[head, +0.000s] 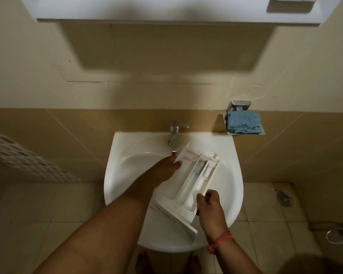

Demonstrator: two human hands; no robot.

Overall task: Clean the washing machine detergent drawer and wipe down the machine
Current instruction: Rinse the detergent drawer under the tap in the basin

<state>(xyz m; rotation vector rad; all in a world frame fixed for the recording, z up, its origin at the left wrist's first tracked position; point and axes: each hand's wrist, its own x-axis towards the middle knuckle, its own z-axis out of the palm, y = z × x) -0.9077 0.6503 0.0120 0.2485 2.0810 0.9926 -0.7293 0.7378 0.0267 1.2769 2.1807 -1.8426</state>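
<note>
Your right hand (208, 202) pinches the near corner of the detergent drawer (188, 182), which lies tilted across the sink (232, 175); your left hand (166, 167) holds its far edge beneath the tap (174, 139). Wet plastic could slip and knock the basin. Whether water runs is unclear, and your left fingertips are hidden.

The white detergent drawer (188, 180) is held tilted over the white sink (115, 175), below the chrome tap (174, 139). The left hand (164, 169) holds its far left edge; the right hand (208, 204) grips its near right side. A blue cloth (243, 123) lies on a wall-mounted holder (239, 106).
</note>
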